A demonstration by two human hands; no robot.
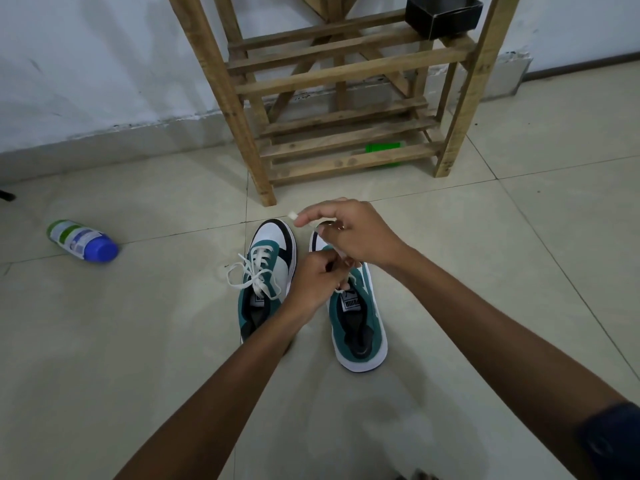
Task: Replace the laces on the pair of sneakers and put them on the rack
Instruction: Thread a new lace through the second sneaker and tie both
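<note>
Two teal, white and black sneakers stand side by side on the tiled floor. The left sneaker (pixel 268 275) is laced with a white lace (pixel 250 271) tied in a loose bow. Over the right sneaker (pixel 356 323), my right hand (pixel 353 233) pinches the tip of a white lace (pixel 292 215) and holds it up. My left hand (pixel 317 282) grips the same lace low down at the shoe's eyelets. Most of that lace is hidden by my hands. The wooden rack (pixel 346 98) stands just beyond the shoes.
A black box (pixel 441 13) sits on the rack's upper shelf and something green (pixel 384 147) lies under its lowest slats. A white bottle with a blue cap (pixel 83 240) lies on the floor to the left. The wall runs behind.
</note>
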